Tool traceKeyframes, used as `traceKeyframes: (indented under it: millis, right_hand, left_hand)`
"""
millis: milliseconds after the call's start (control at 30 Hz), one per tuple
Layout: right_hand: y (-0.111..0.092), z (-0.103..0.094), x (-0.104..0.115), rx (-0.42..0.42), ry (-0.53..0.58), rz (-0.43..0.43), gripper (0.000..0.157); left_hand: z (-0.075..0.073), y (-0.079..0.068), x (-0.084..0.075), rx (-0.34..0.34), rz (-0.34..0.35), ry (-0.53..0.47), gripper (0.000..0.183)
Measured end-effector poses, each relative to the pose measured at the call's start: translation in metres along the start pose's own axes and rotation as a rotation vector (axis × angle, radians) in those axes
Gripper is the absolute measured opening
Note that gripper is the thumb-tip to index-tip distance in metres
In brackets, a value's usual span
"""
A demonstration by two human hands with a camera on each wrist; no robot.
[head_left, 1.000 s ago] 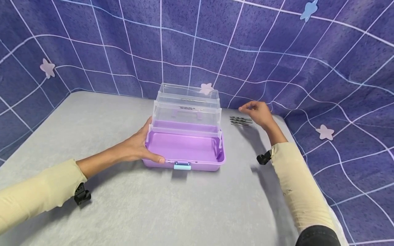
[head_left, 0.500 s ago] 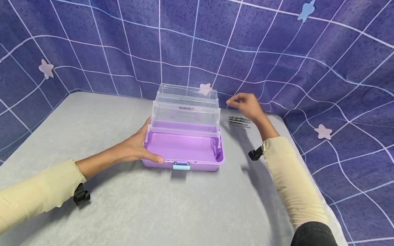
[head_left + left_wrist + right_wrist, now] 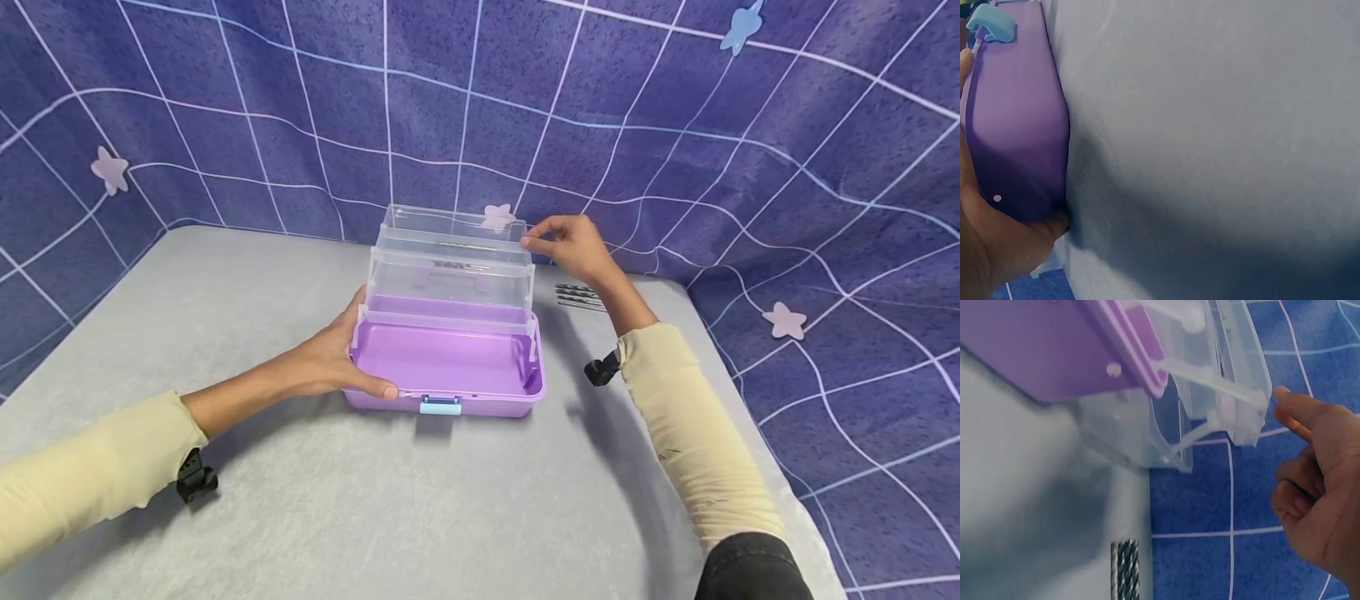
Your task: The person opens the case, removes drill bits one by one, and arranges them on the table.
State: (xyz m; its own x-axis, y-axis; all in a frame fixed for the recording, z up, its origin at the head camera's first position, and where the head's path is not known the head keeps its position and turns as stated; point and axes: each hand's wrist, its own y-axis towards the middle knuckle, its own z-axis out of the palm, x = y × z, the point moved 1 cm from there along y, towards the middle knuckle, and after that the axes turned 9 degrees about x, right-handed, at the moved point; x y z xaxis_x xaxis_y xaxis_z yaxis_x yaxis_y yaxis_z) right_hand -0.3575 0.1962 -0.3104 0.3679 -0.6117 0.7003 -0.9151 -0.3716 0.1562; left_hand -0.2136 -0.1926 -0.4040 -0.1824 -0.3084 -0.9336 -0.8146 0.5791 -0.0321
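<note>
A purple toolbox [image 3: 442, 407] with a light-blue latch [image 3: 440, 406] stands open mid-table. My left hand [image 3: 326, 358] grips its left end, the thumb over the front rim. Clear tiered trays [image 3: 450, 292] rise behind its base; the middle one holds several drill bits [image 3: 461, 266], and another thin bit [image 3: 465, 246] shows in the tray above. My right hand [image 3: 573, 248] is at the top tray's right end, thumb and forefinger close together, the other fingers curled in the right wrist view. I cannot tell whether a thin thing is between its fingertips.
Several drill bits [image 3: 577, 296] lie side by side on the grey table [image 3: 420, 508], to the right of the toolbox and partly behind the right forearm. A purple-blue cloth [image 3: 300, 108] with white lines hangs along the back and sides.
My right hand has moved left and up, from above the loose drill bits to the right end of the top tray. My left hand has kept its grip on the toolbox.
</note>
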Motion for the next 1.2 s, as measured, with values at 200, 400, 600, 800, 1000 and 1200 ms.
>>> traceKeyframes:
  millis: [200, 400, 600, 800, 1000, 1200]
  right_hand:
    - [0.006, 0.015, 0.012, 0.030, -0.038, -0.038, 0.024]
    - [0.013, 0.029, 0.021, 0.063, -0.136, -0.014, 0.023]
    - [0.017, 0.035, 0.025, 0.100, -0.237, 0.018, 0.022]
    - [0.018, 0.035, 0.025, 0.118, -0.312, 0.043, 0.026]
    - [0.017, 0.035, 0.027, 0.115, -0.322, 0.046, 0.027]
    - [0.018, 0.034, 0.032, 0.153, -0.388, 0.048, 0.028]
  left_hand:
    - [0.000, -0.001, 0.000, -0.007, -0.014, 0.005, 0.161]
    - [0.000, -0.001, 0.003, -0.002, -0.004, -0.024, 0.161]
    - [0.001, 0.000, 0.004, -0.001, -0.007, -0.050, 0.161]
    - [0.001, 0.001, 0.002, -0.003, -0.006, -0.009, 0.160]
    - [0.001, 0.001, 0.001, -0.002, -0.001, 0.004, 0.160]
    - [0.000, 0.000, 0.002, -0.006, -0.011, 0.008, 0.163]
